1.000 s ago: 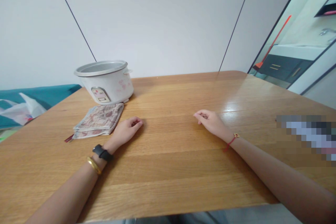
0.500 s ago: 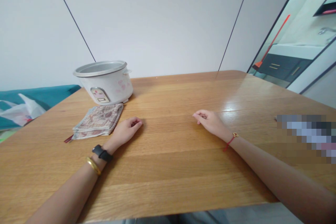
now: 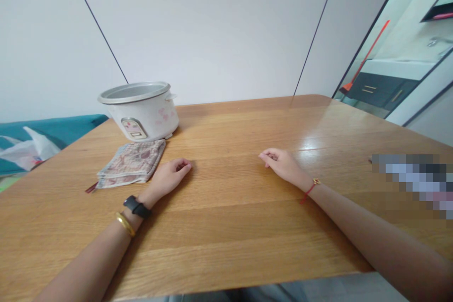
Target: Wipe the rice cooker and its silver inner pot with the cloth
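Note:
My left hand (image 3: pixel 170 177) rests on the wooden table (image 3: pixel 219 226), its fingers loosely curled in and holding nothing. Just left of it lies a folded patterned cloth (image 3: pixel 130 163) with a dark red strip at its near corner. Behind the cloth stands a white rice cooker (image 3: pixel 152 115) without a lid, pink flowers on its side; its inside bottom is hidden. Across the table, my right hand (image 3: pixel 281 163) also lies with fingers curled together, nothing in it. Both hands are apart from the cloth and the cooker.
At the right edge of the table is a blurred-out item (image 3: pixel 414 179). A pale wall (image 3: pixel 226 28) rises behind the table. To the left are a teal seat (image 3: pixel 78 125) and a white plastic bag (image 3: pixel 31 148). An orange broom (image 3: pixel 370 56) leans beyond a doorway.

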The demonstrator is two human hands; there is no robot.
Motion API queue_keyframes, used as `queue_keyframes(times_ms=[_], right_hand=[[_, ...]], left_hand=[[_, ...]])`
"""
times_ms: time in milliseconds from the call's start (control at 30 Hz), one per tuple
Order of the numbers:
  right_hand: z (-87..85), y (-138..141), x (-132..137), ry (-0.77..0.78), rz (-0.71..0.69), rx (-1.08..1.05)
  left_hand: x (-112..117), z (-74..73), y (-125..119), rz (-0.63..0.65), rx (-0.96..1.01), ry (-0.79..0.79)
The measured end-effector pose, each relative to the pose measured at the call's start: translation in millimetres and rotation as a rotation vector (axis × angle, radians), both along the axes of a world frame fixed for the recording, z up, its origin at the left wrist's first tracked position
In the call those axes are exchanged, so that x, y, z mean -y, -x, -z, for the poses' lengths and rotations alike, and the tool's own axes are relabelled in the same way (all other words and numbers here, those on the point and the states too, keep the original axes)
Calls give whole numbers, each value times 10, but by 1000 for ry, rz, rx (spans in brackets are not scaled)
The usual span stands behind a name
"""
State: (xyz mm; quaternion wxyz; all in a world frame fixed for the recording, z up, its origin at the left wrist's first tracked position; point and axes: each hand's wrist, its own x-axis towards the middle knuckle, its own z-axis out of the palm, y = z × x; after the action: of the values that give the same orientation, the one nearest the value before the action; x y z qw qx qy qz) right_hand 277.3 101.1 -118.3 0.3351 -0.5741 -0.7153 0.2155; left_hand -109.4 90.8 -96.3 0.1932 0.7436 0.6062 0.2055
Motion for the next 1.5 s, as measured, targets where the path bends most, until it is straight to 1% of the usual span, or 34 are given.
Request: queue_keyframes(times_ms=[267,567,800,1100,1500], right_hand=[[-36,18,11,-6,2,10],[-30,12,10,-33,-9,15],[-47,19,20,-6,-13,23],[-29,16,8,-14,-11,29],[-57,20,25,-21,-8,48]], left_hand=[[-4,-9,-13,-5,-15,-6],[0,-6,-13,-2,-20,-17],[-8,-1,-7,16,-20,-16],[-18,26,6,19,-18,-6],[-7,24,8,26,-4,-13]])
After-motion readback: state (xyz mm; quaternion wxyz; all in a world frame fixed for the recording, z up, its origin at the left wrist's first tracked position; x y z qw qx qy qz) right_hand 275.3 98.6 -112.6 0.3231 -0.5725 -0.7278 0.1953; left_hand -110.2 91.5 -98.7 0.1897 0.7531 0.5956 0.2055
